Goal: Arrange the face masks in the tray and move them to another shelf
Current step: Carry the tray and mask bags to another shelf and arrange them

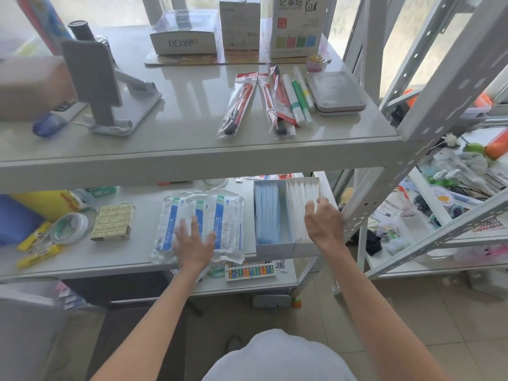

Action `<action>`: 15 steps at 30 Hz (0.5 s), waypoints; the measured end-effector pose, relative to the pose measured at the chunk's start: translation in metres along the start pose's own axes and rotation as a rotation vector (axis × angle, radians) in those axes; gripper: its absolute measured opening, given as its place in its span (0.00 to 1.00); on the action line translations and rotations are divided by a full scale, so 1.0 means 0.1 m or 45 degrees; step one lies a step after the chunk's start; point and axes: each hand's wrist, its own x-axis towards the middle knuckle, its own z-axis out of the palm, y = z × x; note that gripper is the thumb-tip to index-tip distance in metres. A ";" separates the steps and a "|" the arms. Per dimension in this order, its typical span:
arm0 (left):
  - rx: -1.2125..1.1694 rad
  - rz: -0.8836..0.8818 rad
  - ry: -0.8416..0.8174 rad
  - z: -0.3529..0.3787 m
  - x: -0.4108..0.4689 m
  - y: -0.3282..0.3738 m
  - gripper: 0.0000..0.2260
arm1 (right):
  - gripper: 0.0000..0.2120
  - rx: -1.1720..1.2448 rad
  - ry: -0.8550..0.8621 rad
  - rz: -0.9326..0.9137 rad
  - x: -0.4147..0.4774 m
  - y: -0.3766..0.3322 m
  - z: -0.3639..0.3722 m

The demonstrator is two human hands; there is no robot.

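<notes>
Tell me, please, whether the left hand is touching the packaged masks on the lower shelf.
Touching. The head view shows the left hand lying flat, fingers spread, on the packaged masks, with no gap visible.

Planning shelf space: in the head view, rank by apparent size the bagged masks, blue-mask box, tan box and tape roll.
Largest first:
bagged masks
blue-mask box
then tan box and tape roll, too alike to rank.

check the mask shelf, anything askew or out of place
Yes: two bagged mask packets lie loose, crumpled and overlapping beside the tray, not in it, under the flat left hand, their front edges at the shelf lip. The blue masks and the white masks, which the right hand pinches, stand in neat rows.
</notes>
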 end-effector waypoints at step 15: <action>0.186 -0.116 -0.373 0.22 -0.08 0.04 0.36 | 0.12 -0.314 0.021 -0.224 -0.11 0.12 0.40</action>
